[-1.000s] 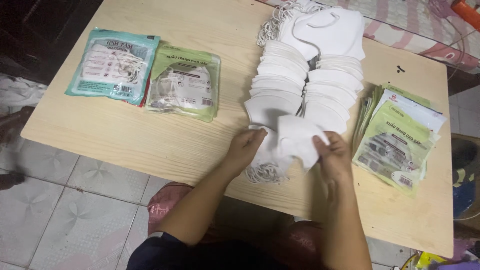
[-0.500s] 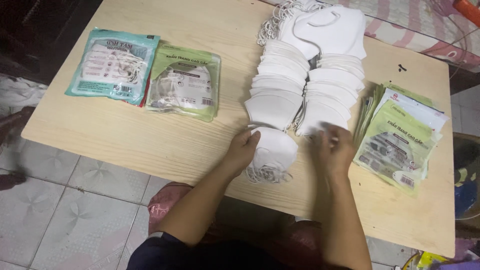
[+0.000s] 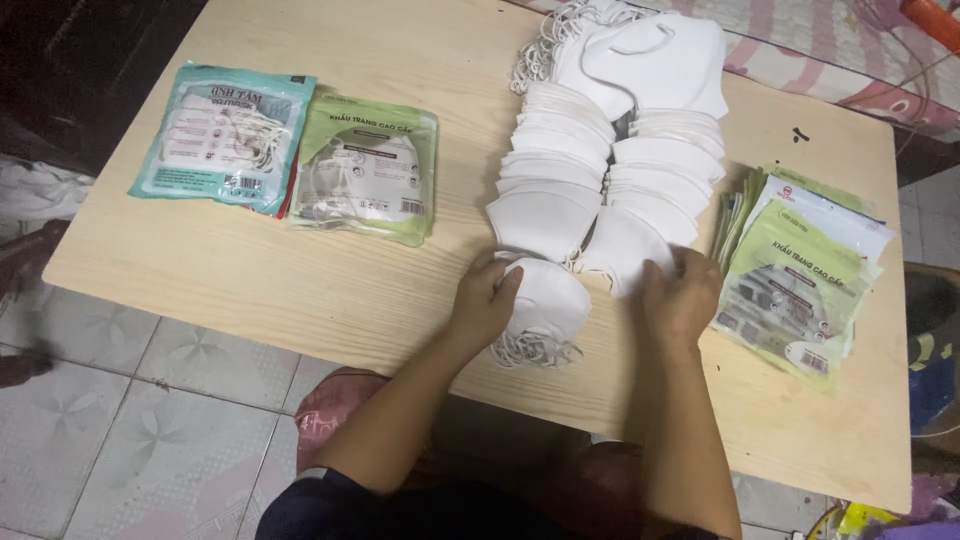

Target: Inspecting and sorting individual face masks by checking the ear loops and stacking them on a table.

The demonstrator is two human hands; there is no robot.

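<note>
Left hand (image 3: 485,300) fingers press a white mask (image 3: 548,305) on the counter (image 3: 300,290); right hand (image 3: 680,295) fingers pinch the mask stack's (image 3: 620,255) lowest piece, pouches (image 3: 800,280) just beside.

Teal pkg (image 3: 225,135) & green pkg (image 3: 368,170) table-left; green pkg stack (image 3: 800,280) right.

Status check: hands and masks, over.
Left hand resting on small stack of white fabric masks. Right hand touching fanned white mask row. Nothing between them.

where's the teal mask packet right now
In the head view the teal mask packet lies at the table's far left, touching the green packet on its right.
</note>
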